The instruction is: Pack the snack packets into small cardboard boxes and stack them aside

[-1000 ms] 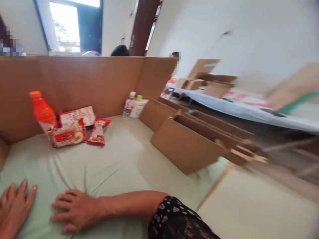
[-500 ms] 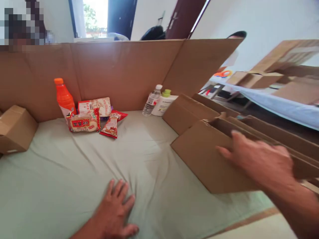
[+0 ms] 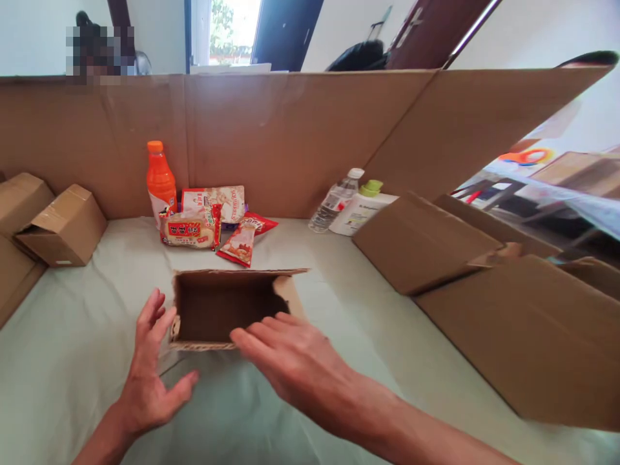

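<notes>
A small cardboard box (image 3: pixel 296 298) stands on the pale green cloth (image 3: pixel 242 413), its open top showing a dark inside. My right hand (image 3: pixel 295 361) grips the box's near right edge, thumb outside and fingers over the rim. Beside the box's left side is my left hand (image 3: pixel 157 371), fingers and thumb spread, holding nothing; whether its fingertips touch the box I cannot tell. Behind the box lie a red snack bag (image 3: pixel 241 242) and a bread packet (image 3: pixel 188 231). An orange bottle (image 3: pixel 161 181) stands by a flat snack packet (image 3: pixel 225 199).
A tall cardboard wall (image 3: pixel 290 135) closes off the back. A clear water bottle (image 3: pixel 336 201) leans near a white bottle with a green cap (image 3: pixel 363 210). Large cardboard boxes (image 3: pixel 523 323) fill the right; smaller boxes (image 3: pixel 72 226) stand at left. A person sits beyond the wall.
My right hand has come from the large boxes at right to the middle, now with a small open box. My left hand has lifted off the cloth and moved left. The view has shifted.
</notes>
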Available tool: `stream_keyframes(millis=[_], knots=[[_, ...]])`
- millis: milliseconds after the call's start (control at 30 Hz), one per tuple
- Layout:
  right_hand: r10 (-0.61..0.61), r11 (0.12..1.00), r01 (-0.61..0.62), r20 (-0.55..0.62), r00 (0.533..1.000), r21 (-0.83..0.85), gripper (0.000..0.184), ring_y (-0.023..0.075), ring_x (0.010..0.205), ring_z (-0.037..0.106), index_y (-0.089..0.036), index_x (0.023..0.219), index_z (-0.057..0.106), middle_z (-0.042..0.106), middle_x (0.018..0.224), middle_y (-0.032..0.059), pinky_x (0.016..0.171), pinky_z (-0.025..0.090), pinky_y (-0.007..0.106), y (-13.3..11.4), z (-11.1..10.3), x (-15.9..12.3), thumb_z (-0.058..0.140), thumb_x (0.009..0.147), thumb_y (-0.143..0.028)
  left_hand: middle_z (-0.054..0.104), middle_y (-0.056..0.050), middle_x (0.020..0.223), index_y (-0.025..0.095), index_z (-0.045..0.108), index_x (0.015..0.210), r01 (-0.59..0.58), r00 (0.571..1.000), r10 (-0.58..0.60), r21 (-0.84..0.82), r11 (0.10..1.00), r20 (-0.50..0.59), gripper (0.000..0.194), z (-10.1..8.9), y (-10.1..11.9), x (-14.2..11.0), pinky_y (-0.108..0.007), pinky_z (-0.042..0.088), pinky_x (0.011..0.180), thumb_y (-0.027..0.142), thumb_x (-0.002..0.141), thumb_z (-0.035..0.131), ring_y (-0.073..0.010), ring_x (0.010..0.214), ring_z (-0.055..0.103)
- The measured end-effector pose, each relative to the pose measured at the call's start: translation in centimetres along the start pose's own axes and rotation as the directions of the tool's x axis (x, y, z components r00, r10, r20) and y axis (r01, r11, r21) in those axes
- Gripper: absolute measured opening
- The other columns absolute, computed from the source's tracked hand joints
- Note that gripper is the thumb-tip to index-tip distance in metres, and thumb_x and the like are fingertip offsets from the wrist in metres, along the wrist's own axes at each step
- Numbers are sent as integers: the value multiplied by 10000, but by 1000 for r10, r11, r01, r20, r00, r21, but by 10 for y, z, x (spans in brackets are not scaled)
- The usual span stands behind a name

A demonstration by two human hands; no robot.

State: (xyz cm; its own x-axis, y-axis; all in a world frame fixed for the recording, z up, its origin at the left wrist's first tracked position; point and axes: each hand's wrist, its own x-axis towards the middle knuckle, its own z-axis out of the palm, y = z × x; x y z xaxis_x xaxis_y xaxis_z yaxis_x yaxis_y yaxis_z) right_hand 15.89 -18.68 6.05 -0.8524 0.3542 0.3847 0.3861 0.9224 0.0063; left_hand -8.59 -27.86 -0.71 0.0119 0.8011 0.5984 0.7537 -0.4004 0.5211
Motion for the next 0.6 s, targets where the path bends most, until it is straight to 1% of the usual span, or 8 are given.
stream_keyframes(millis=[133,200,267,333,400,500,567,600], knots=[[-59,992,63,-39,998,106,198,159,592,554,-190,925,651,644,693,1,611,387,327,-13,4,18,500,940,-62,197,-180,1672,192,443,1421,-67,995,70,48,997,-76,595,-16,17,5,-517,379,1205,152,857,629,-315,1543,273],[-6,979,28,-110,994,202,164,164,671,631,-198,970,672,710,778,24,667,458,313,-3,-4,14,513,1001,-166,362,-158,1594,198,536,1239,-87,993,93,78,993,-74,409,-18,18,13,-506,405,1183,87,848,581,-295,1507,341],[139,956,-69,-230,963,285,162,176,779,693,-225,1033,694,760,897,45,738,514,305,21,-14,10,551,1018,-300,534,-126,1440,209,551,1065,-83,994,89,93,992,-67,275,-19,15,23,-497,432,1153,53,840,537,-280,1476,380],[400,898,-287,-345,849,334,183,194,807,714,-256,1010,722,775,922,40,752,537,317,56,-19,7,604,982,-393,598,-112,1337,214,533,988,-64,994,72,92,994,-83,219,-19,11,30,-506,436,1137,51,841,521,-281,1462,388],[661,741,-524,-317,681,419,227,213,783,714,-250,935,740,774,877,44,715,543,332,97,-14,8,638,923,-453,593,-118,1333,212,528,970,-59,993,67,80,995,-99,196,-16,8,34,-519,429,1129,56,851,520,-295,1462,385],[868,396,-734,37,496,551,305,221,765,696,-184,870,721,746,799,80,614,519,297,156,18,20,624,857,-473,579,-124,1345,208,527,969,-69,992,74,56,996,-103,191,-11,5,35,-521,413,1125,49,866,510,-308,1472,369],[885,250,-808,212,414,533,332,210,714,671,-153,831,708,715,734,94,538,470,264,184,51,37,619,842,-472,572,-127,1353,206,528,977,-66,993,71,54,996,-94,191,-8,3,35,-518,400,1129,48,875,500,-307,1476,360],[886,219,-827,250,391,517,350,203,687,658,-146,816,704,699,707,93,517,448,254,193,68,47,615,845,-484,569,-128,1359,205,529,981,-61,994,66,59,996,-86,189,-8,3,36,-516,394,1132,49,879,497,-306,1478,356]])
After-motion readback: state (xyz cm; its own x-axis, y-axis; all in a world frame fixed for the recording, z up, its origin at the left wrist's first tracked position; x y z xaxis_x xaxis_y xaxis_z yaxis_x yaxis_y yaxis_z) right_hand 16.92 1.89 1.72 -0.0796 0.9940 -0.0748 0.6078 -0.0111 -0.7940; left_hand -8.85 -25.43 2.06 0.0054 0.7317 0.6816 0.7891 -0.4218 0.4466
